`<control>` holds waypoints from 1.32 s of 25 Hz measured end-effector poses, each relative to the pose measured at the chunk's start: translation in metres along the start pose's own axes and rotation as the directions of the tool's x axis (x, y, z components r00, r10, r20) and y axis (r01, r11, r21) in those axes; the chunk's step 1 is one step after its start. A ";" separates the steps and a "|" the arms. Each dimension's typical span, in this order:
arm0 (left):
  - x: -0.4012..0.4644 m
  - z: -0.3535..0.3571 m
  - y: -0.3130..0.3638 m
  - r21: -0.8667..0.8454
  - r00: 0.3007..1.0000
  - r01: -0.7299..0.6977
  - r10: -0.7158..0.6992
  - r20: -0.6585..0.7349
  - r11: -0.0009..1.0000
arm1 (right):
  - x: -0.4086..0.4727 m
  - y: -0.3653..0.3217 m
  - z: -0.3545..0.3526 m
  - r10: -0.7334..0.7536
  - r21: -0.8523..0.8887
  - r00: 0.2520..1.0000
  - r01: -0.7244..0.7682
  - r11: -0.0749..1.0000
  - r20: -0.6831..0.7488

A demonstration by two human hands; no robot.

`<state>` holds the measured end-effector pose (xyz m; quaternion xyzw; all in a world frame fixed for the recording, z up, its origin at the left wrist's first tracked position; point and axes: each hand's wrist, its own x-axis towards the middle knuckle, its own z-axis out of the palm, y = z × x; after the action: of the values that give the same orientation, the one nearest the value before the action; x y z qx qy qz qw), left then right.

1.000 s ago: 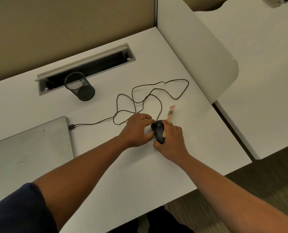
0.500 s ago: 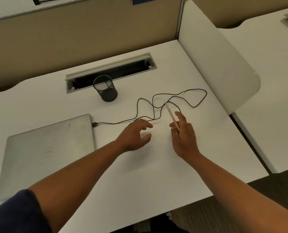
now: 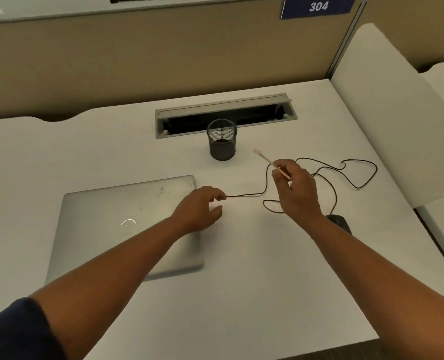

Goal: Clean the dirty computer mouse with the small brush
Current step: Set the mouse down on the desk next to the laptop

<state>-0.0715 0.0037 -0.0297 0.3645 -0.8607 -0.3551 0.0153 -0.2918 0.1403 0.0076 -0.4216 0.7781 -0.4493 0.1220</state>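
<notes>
Hands have both left the mouse [image 3: 339, 222]. A second ago they were cupped round it, the right one pressing the brush [image 3: 270, 162] handle along its back; now the right hand [image 3: 297, 189] is raised above the surface [image 3: 241, 294], pinching the thin wooden handle between thumb and fingers, with the bristle end pointing up and far-left toward the mesh pen cup [image 3: 222, 140]. The left hand [image 3: 198, 210] has slid left to the near-right corner of the closed laptop [image 3: 127, 224], fingers loosely curled. The cable [image 3: 244, 195] runs into its fingertips, and it looks to be pinching the plug end, though the blur leaves that uncertain.

The mouse now lies on the surface near the right edge, mostly hidden under the right forearm, with only a dark sliver showing. Its cable loops away to the far right before coming back to the left hand.

Judging from this, brushing has stopped, and whether the mouse is clean cannot be told, since so little of it shows. The brush tip aimed at the cup suggests the tool may be going back there, which would close the task. Beyond the cup sits the open cable tray [image 3: 226, 115].
</notes>
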 end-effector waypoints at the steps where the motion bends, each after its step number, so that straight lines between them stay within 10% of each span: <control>1: 0.000 -0.007 -0.010 0.031 1.000 0.017 -0.017 -0.003 0.999 | 0.009 -0.006 0.007 -0.023 -0.004 1.000 0.023 1.000 0.003; 8: 0.008 -0.050 -0.061 0.315 0.993 0.116 -0.122 0.000 0.942 | 0.072 -0.041 0.061 -0.108 -0.069 0.992 0.112 0.991 0.060; 17: 0.016 -0.064 -0.082 0.314 0.995 0.074 -0.091 0.039 0.946 | 0.131 -0.050 0.110 -0.032 -0.617 0.972 0.173 0.768 0.233; 33: 0.022 -0.066 -0.082 0.418 0.995 0.027 -0.066 0.080 0.908 | 0.141 -0.050 0.128 0.201 -0.668 0.876 0.168 0.725 0.439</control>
<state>-0.0180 -0.0898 -0.0368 0.3629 -0.9075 -0.1803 -0.1112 -0.2782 -0.0559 0.0020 -0.5271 0.8363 -0.0072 0.1507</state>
